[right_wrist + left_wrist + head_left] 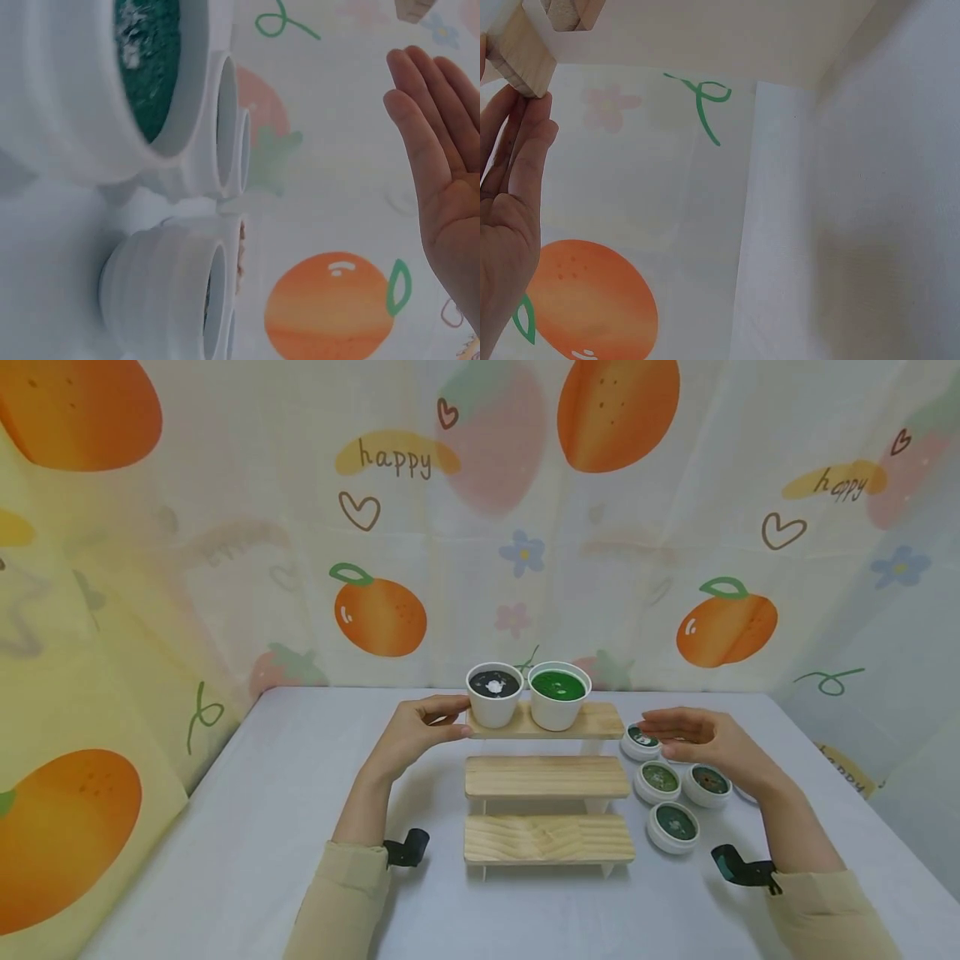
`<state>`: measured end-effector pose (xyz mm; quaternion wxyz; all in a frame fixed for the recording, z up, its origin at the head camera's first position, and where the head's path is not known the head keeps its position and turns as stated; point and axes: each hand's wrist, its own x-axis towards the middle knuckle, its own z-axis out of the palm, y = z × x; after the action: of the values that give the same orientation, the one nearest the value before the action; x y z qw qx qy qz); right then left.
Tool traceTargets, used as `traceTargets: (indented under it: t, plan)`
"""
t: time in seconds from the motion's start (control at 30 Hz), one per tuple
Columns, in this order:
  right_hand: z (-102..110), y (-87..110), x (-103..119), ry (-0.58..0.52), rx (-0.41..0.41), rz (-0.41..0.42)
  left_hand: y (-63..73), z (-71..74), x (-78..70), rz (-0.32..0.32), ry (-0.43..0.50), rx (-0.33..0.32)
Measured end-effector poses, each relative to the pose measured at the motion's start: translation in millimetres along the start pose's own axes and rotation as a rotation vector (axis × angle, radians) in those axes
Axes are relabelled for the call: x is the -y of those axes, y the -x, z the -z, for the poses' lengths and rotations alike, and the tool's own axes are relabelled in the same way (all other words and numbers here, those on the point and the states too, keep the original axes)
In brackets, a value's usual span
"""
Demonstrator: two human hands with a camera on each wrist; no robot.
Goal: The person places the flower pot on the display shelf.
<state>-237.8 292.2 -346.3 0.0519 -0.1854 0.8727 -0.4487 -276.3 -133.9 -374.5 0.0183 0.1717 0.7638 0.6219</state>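
Printed oranges [381,617] blazed across the pale backdrop [465,577], yellow washed its left side, and a white surface [247,827] stretched out below!

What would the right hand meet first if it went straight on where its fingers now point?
Probably the right hand would meet the top shelf; depth is unclear, so perhaps the green-filled cup first.

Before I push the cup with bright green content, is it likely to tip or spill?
The green-filled cup may tip, because it narrows toward its base. Its green content might spill, since no lid covers it, but its thickness is unclear. Pushed sideways, the cup could bump the dark-filled cup beside it.
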Motion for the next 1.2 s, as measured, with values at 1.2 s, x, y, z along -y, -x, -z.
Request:
traceTargets:
  t: [1.2]
  plan:
    - [1, 49.1, -56, -0.179, 0.223, -0.064, -0.2, -0.2, 1.1, -0.002, -0.003, -0.005]
